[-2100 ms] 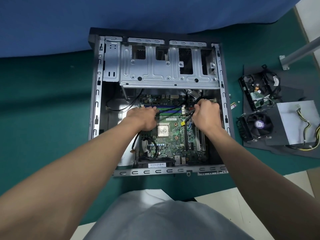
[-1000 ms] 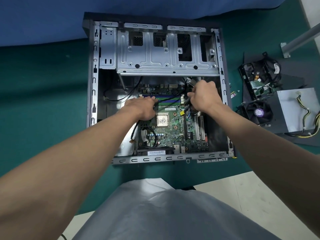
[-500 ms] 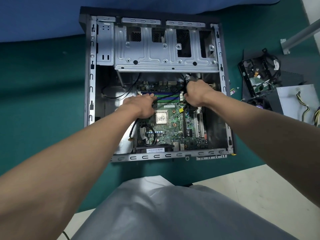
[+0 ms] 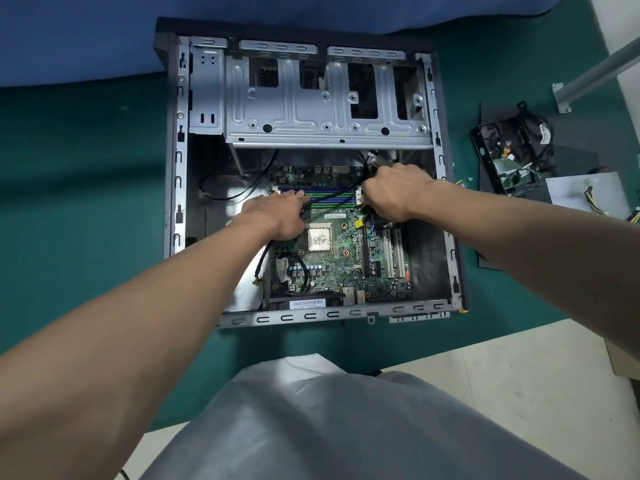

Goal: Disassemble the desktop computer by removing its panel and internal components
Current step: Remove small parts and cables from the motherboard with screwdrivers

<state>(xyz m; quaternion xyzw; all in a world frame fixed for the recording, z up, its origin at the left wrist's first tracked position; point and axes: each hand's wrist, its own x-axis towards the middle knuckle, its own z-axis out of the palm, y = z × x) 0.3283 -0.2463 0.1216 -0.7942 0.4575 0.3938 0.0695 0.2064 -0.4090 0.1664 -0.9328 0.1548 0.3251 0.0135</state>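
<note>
The open computer case [image 4: 173, 168] lies flat on the green counter [image 4: 86, 202]. Its steel drive cage [image 4: 325, 112] roofs the far end, leaving bare room only to the left of the motherboard [image 4: 332, 265]. The right hand [image 4: 398, 192], close by the right wall, is fisted round black cables [image 4: 361, 159]; the left hand [image 4: 277, 216] lies over the memory slots [image 4: 332, 199], and I cannot tell its grip.

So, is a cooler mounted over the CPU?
No, the CPU sits bare on the motherboard, nothing covering it.
</note>
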